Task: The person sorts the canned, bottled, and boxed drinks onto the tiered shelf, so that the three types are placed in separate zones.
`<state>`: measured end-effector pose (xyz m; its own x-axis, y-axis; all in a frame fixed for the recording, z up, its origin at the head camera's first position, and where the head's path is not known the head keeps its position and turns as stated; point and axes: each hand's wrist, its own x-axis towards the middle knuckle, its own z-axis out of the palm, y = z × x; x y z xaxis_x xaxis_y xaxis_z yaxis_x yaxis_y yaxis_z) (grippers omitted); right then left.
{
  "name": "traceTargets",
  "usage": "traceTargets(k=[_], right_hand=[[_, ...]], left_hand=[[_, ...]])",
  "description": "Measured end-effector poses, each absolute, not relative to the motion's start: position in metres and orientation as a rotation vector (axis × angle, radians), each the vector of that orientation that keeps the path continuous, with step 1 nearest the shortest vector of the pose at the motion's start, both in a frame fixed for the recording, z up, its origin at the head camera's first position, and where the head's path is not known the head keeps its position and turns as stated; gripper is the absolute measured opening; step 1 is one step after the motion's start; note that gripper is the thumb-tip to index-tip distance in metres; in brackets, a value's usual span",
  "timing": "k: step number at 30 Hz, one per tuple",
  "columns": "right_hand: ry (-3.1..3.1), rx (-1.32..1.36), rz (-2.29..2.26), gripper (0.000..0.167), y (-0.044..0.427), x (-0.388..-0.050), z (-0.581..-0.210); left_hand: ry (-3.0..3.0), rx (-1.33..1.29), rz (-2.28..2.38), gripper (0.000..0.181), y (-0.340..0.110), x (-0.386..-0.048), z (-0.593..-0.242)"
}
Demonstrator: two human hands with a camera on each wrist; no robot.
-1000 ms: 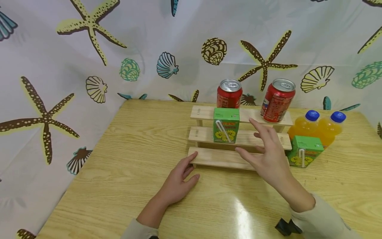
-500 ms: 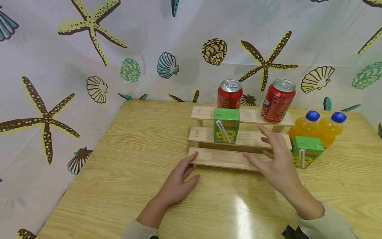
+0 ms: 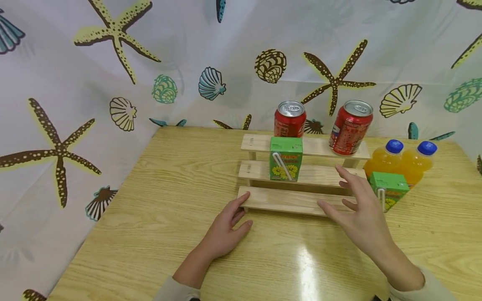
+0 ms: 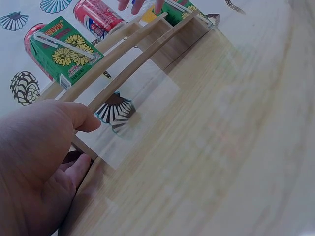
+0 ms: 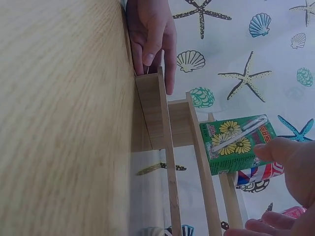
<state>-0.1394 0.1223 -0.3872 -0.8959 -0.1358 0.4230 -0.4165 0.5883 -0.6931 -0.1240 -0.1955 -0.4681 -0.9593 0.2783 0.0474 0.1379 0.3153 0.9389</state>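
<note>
A three-step wooden rack (image 3: 286, 200) stands on the table. The left hand (image 3: 227, 232) touches the left end of its lowest step, the fingers loosely extended. Above the rack's right part hovers the right hand (image 3: 363, 217), thumb and fingers spread, holding nothing. On the middle step stands a green drink carton (image 3: 285, 159), also seen in the left wrist view (image 4: 64, 51) and the right wrist view (image 5: 238, 142). Two red cans occupy the top step, one (image 3: 289, 119) behind the carton and the other (image 3: 351, 127) farther right.
Right of the rack, a second green carton (image 3: 391, 188) stands in front of two orange drink bottles with blue caps, one (image 3: 388, 156) beside the other (image 3: 418, 161); the right hand partly overlaps this carton in the head view. Behind the table (image 3: 180, 167) hangs a shell-and-starfish-patterned cloth (image 3: 233, 42).
The right hand has moved right and slightly toward the front, away from the carton on the middle step. The left hand and the items on the rack stay where they were.
</note>
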Motion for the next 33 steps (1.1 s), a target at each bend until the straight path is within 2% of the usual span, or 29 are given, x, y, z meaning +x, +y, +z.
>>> traceTargets(k=[8, 22, 33], right_hand=[[-2.522, 0.419, 1.157, 0.082, 0.133, -0.128, -0.39], [-2.538, 0.346, 1.093, 0.09, 0.149, -0.117, -0.394], [-2.571, 0.263, 1.054, 0.088, 0.167, -0.11, -0.4]], left_hand=[[2.436, 0.38, 1.726, 0.069, -0.196, -0.124, -0.469], [2.441, 0.376, 1.721, 0.069, -0.196, -0.124, -0.468], [2.453, 0.365, 1.709, 0.069, -0.196, -0.124, -0.469]])
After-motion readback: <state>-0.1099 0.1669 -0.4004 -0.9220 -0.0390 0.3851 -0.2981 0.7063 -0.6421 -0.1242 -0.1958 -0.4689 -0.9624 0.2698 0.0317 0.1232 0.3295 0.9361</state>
